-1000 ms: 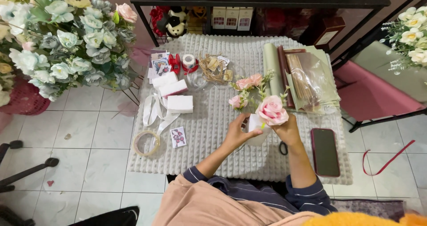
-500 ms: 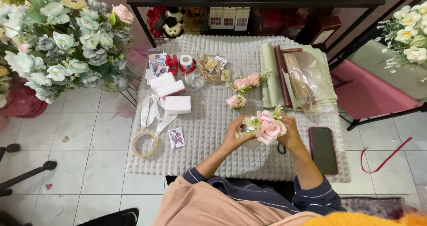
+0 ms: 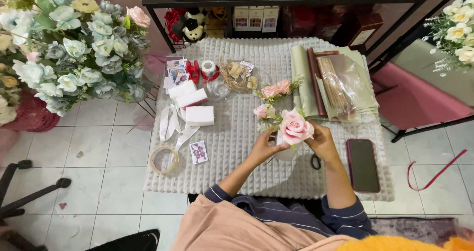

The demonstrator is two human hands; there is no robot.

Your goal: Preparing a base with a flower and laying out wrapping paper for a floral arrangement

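A: Pink rose [image 3: 295,127], centre of the frame. Both hands are on it, over the grey mat [image 3: 237,147].

B: How are they holding it?

A: The left hand [image 3: 263,149] has its fingers curled in under the bloom, from the left. The right hand [image 3: 323,142] closes round the other side. Below them sits something white [image 3: 286,154], maybe a cup or a wrap. I cannot tell which.

B: So how far along does the work look?

A: Early, I would judge. Only this one rose is up in the hands. Two small pink sprigs [image 3: 275,90] lie just above it, loose on the mat.

B: And the other supplies?

A: Unused, by the look. The paper rolls [image 3: 308,78] lie at upper right, the white ribbon [image 3: 170,125] and tape ring [image 3: 163,159] at left. Scissors [image 3: 316,161] lie just beside the right wrist, a phone [image 3: 363,164] further right.
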